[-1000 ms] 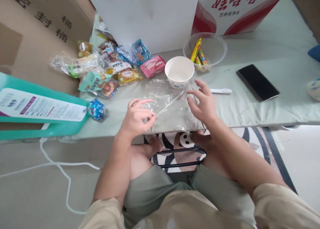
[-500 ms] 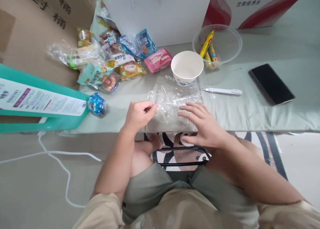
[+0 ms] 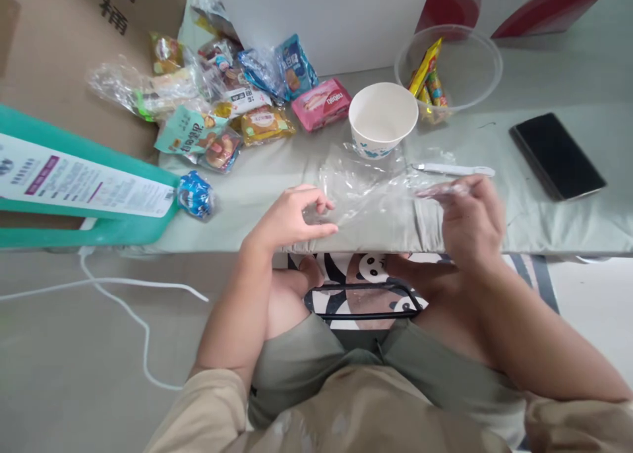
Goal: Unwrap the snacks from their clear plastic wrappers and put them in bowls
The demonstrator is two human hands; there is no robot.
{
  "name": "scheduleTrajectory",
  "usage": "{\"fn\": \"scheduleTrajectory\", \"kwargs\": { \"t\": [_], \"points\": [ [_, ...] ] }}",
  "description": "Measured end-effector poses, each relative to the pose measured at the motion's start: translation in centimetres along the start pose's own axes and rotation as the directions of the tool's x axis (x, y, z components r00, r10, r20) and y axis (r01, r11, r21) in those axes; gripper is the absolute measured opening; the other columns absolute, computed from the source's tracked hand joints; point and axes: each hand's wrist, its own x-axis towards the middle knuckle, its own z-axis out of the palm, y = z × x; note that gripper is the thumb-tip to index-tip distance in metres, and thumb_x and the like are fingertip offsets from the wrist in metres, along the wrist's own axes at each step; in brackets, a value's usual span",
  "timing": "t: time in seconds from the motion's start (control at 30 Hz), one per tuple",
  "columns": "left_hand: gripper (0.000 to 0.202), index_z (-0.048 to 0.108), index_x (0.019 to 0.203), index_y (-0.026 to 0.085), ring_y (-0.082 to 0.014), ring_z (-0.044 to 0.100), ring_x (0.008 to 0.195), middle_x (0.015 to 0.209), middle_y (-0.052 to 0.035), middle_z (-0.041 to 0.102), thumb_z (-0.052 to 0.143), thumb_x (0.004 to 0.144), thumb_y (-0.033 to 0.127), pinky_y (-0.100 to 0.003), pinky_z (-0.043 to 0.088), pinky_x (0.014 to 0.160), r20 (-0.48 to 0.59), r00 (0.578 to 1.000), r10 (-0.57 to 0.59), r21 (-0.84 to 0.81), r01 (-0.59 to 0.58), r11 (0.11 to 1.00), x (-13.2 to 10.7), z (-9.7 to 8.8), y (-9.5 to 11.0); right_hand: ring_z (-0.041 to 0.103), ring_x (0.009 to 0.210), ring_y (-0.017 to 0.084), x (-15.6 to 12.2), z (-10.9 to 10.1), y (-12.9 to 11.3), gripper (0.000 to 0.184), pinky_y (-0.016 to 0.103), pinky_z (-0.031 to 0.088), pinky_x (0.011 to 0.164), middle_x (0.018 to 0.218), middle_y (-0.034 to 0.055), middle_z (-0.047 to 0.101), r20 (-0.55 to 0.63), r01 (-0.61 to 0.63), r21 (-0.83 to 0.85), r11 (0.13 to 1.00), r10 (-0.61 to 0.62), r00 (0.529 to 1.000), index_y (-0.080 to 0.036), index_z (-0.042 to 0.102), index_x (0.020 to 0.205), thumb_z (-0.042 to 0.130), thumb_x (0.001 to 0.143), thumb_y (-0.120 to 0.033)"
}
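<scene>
A thin, crumpled clear plastic bag (image 3: 363,192) lies on the cloth-covered surface in front of a white paper cup (image 3: 383,120). My right hand (image 3: 475,219) pinches the bag's right end, slightly blurred. At the bag's left edge is my left hand (image 3: 299,215), its fingers curled and its thumb apart, with nothing visible between them. Just beyond my right hand lies a white utility knife (image 3: 455,170). The cup stands upright, and nothing shows inside it.
Several wrapped snacks (image 3: 242,100) are piled at the back left. A clear plastic bowl (image 3: 475,93) holds yellow packets. A phone (image 3: 558,156) lies at right. Cardboard boxes (image 3: 321,24) stand behind; a green-framed sign (image 3: 99,182) juts in at left, beside a blue wrapped ball (image 3: 195,196).
My right hand has moved right and closed on the bag, drawing its end that way. My left hand's thumb and fingers have parted. The whole view has shifted slightly.
</scene>
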Motion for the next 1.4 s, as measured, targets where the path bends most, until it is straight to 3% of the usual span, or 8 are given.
{"fn": "scheduleTrajectory", "kwargs": {
  "t": [0.13,0.33,0.53,0.77,0.93,1.1,1.27,1.4],
  "points": [
    [0.008,0.069,0.087,0.023,-0.025,0.069,0.116,0.11,-0.0056,0.079,0.071,0.08,0.025,-0.043,0.051,0.108,0.11,0.993,0.05,0.032,-0.054,0.998,0.4,0.8,-0.6,0.068,0.07,0.021,2.0,-1.1,1.7,0.007,0.045,0.061,0.081,0.066,-0.0017,0.057,-0.208,-0.074,0.117,0.99,0.098,0.973,-0.028,0.044,0.08,0.048,0.085,-0.03],
    [0.023,0.064,0.079,0.023,-0.0252,0.071,0.121,0.1,-0.0057,0.081,0.069,0.088,0.043,-0.045,0.053,0.109,-0.3,0.95,0.08,-0.316,-0.178,0.932,1.7,1.7,-1.9,0.068,0.061,0.018,2.7,-1.6,1.8,0.009,0.035,0.058,0.068,0.059,-0.0054,0.055,-0.271,-0.115,0.201,0.973,0.169,0.948,-0.027,0.044,0.084,0.052,0.087,-0.031],
    [0.043,0.053,0.086,0.026,-0.0114,0.061,0.048,0.062,0.0043,0.068,0.064,0.088,0.067,-0.024,0.048,0.046,-0.627,0.756,-0.19,-0.459,-0.16,0.874,3.1,2.6,-1.5,0.047,0.041,0.011,2.3,0.0,0.9,0.027,0.025,0.036,0.041,0.066,-0.0063,0.06,-0.176,-0.16,-0.006,0.987,0.156,0.972,-0.027,0.049,0.108,0.059,0.095,-0.048],
    [0.043,0.055,0.087,0.025,-0.0072,0.045,0.029,0.05,0.007,0.062,0.066,0.088,0.066,-0.023,0.029,0.032,-0.428,0.861,-0.275,-0.431,0.073,0.9,3.4,3.1,-2.5,0.053,0.046,0.012,2.7,-0.5,1.1,0.018,0.026,0.042,0.046,0.066,-0.002,0.063,-0.07,-0.212,-0.235,0.949,0.201,0.977,-0.023,0.06,0.089,0.067,0.088,-0.04],
    [0.018,0.057,0.089,0.024,-0.0074,0.046,0.031,0.053,0.0074,0.062,0.064,0.095,0.04,-0.023,0.031,0.037,-0.454,0.815,-0.36,-0.363,0.201,0.91,3.5,3.2,-4.2,0.055,0.054,0.012,3.3,-1.6,2.0,0.016,0.026,0.045,0.055,0.072,0.0004,0.067,-0.131,-0.146,-0.417,0.897,0.099,0.986,-0.021,0.063,0.086,0.062,0.092,-0.036],
    [0.013,0.06,0.085,0.023,-0.0165,0.065,0.066,0.071,0.0,0.071,0.07,0.086,0.031,-0.03,0.05,0.067,-0.566,0.78,-0.268,-0.033,0.303,0.952,4.4,3.3,-4.9,0.064,0.075,0.021,3.9,-1.4,3.2,0.028,0.043,0.055,0.08,0.095,0.0069,0.071,-0.08,-0.049,-0.677,0.735,-0.007,0.997,-0.022,0.066,0.11,0.062,0.083,-0.027],
    [0.055,0.062,0.124,0.024,-0.0362,0.059,0.125,0.131,-0.0121,0.07,0.083,0.074,0.032,-0.051,0.047,0.106,-0.452,0.878,-0.155,0.204,0.271,0.941,5.1,3.9,-3.8,0.059,0.115,0.04,2.7,-0.9,2.7,0.064,0.067,0.047,0.096,0.131,0.0205,0.058,-0.029,0.018,-0.865,0.501,-0.086,0.996,-0.021,0.059,0.138,0.059,0.074,-0.017],
    [0.059,0.054,0.134,0.026,-0.0263,0.068,0.11,0.106,-0.0056,0.074,0.073,0.079,0.02,-0.043,0.053,0.1,-0.329,0.935,-0.13,0.056,0.157,0.986,4.9,4.3,-3.1,0.046,0.132,0.047,1.3,-0.6,1.7,0.069,0.078,0.037,0.102,0.142,0.0199,0.049,0.045,0.084,-0.892,0.443,-0.097,0.994,-0.026,0.053,0.144,0.061,0.076,-0.02]
  ]
}}
